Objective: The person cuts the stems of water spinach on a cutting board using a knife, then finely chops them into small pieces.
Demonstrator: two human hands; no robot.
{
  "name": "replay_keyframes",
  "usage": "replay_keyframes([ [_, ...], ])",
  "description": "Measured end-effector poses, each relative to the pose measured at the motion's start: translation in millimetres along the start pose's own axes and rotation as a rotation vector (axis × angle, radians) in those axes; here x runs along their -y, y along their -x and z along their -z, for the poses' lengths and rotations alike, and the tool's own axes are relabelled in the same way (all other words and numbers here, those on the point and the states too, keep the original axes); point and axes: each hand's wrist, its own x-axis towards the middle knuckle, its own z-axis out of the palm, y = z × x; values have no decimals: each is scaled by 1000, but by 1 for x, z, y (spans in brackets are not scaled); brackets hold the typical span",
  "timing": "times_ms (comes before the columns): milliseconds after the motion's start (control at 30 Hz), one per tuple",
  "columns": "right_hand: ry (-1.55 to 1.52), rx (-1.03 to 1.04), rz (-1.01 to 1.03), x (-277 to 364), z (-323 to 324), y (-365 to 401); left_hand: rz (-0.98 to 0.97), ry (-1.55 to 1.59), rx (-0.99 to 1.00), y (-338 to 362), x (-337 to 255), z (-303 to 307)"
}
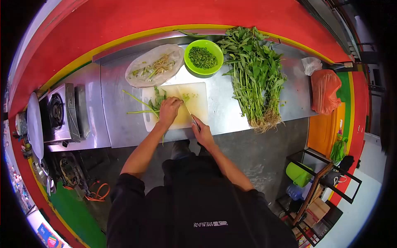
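Observation:
My left hand [170, 109] is closed on leafy green stems [155, 100] lying over the left part of a white cutting board [200, 93]. In my right hand [202, 131] is a knife [189, 110], its blade pointing away from me over the board, close to my left fingertips. Small chopped green pieces [187, 97] lie beside the blade. Beyond the board stands a bright green bowl [220, 62] holding chopped greens [202, 58]. Left of it, a clear plastic bag [136, 68] holds root and leaf trimmings [159, 67].
A large bunch of rooted leafy greens [256, 76] lies on the steel counter [219, 120] to the right. An orange-red plastic bag [326, 91] sits at the right end. A gas stove [60, 110] stands at the left. A red wall [165, 14] runs behind the counter.

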Motion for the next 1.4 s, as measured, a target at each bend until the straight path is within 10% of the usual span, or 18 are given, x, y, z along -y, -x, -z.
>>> replay_keyframes([
  [100,41,113,-259,16,6,-9,-14,-22,13,1,-1,2],
  [1400,-13,40,-50,1,4,-4,3,-57,-28,2,0,-5],
])
